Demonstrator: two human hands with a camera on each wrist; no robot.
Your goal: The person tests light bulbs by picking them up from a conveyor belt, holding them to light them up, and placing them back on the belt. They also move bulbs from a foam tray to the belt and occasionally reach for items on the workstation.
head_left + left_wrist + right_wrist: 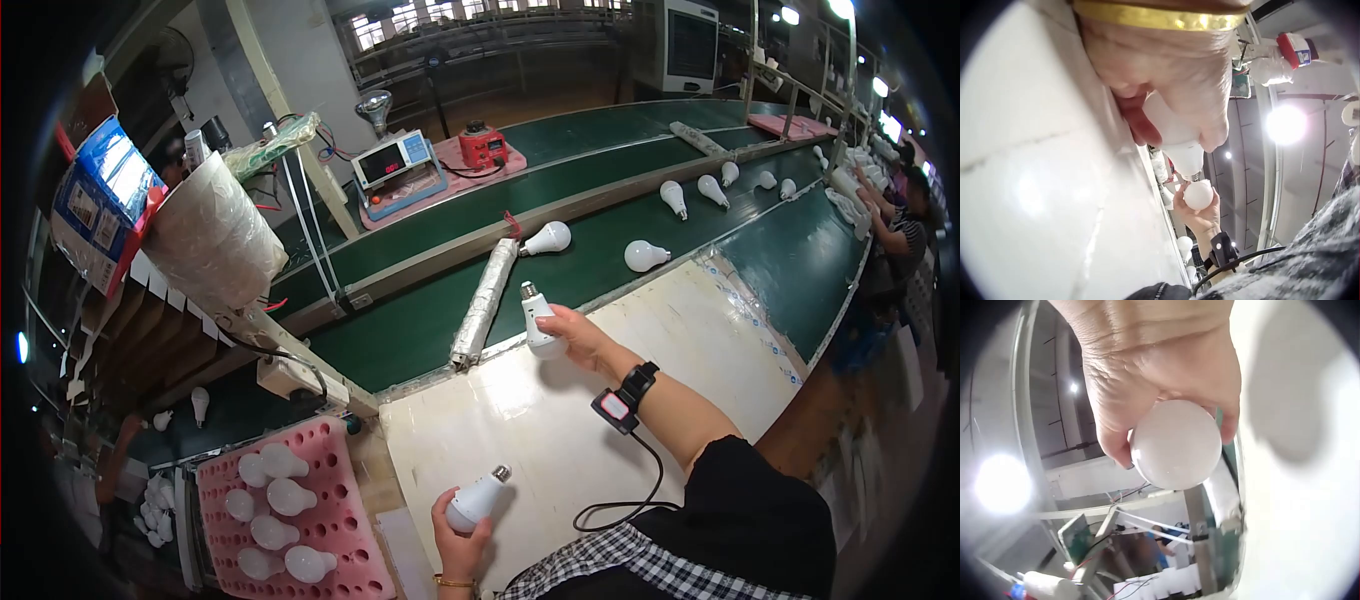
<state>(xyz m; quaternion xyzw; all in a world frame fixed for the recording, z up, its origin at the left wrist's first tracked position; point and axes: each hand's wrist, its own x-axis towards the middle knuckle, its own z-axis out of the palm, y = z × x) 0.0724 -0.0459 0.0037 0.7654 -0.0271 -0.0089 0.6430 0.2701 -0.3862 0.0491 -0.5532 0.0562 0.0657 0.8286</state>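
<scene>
My right hand (585, 338) grips a white light bulb (541, 325) over the far edge of the pale work board (640, 400), its screw cap pointing up and away. In the right wrist view the round dome of that bulb (1176, 445) faces the camera, thumb and fingers around its sides. Near the board's front left, my left hand (461, 540) holds a second light bulb (477, 502), cap tilted up and to the right. The left wrist view shows this bulb (1182, 147) between thumb and fingers, partly hidden by them.
A wrapped bar (485, 305) lies across the green belt (420, 335), with several bulbs beyond it. Lower left, a pink foam tray (345, 500) carries several bulbs. Behind the belt stand a display meter (392, 158) and a red device (482, 145). Another person (905, 225) works far right.
</scene>
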